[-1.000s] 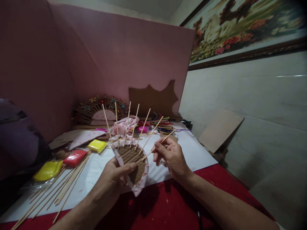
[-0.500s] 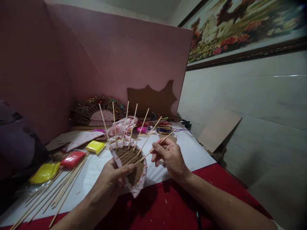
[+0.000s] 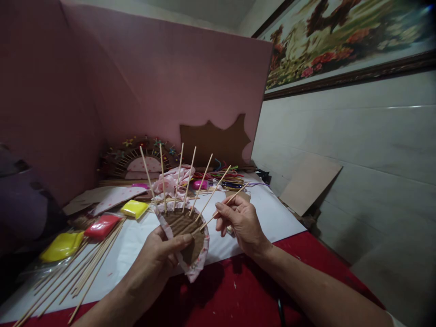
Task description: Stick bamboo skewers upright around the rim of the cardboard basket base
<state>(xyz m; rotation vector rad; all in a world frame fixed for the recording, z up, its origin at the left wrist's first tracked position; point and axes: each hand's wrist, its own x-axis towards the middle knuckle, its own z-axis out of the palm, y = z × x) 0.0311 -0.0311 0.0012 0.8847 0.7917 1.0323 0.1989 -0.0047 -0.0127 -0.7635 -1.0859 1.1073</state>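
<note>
My left hand (image 3: pixel 166 250) grips a fabric-edged cardboard piece (image 3: pixel 195 250), its thumb pressed on the brown face. Pink-and-white cloth wraps the rim, and the lower end comes to a point. Several thin wooden sticks (image 3: pixel 179 172) fan upward from the curved edge. Between thumb and fingers, my right hand (image 3: pixel 240 222) pinches another wooden stick (image 3: pixel 235 195). That stick slants down to the left, its lower end at the right edge of the cardboard. Whether the end is fixed there, I cannot tell.
Loose sticks (image 3: pixel 86 268) lie at the left by yellow packets (image 3: pixel 63 245) and a red packet (image 3: pixel 102 226). Behind are crumpled pink cloth (image 3: pixel 172 181), a decorated half-round fan shape (image 3: pixel 143 165) and scissors (image 3: pixel 233 185). White paper (image 3: pixel 272 218) covers part of the red tablecloth (image 3: pixel 327 268).
Hardly anything differs. The view has shifted very slightly, and both hands keep the same hold on the cardboard piece and the stick.
</note>
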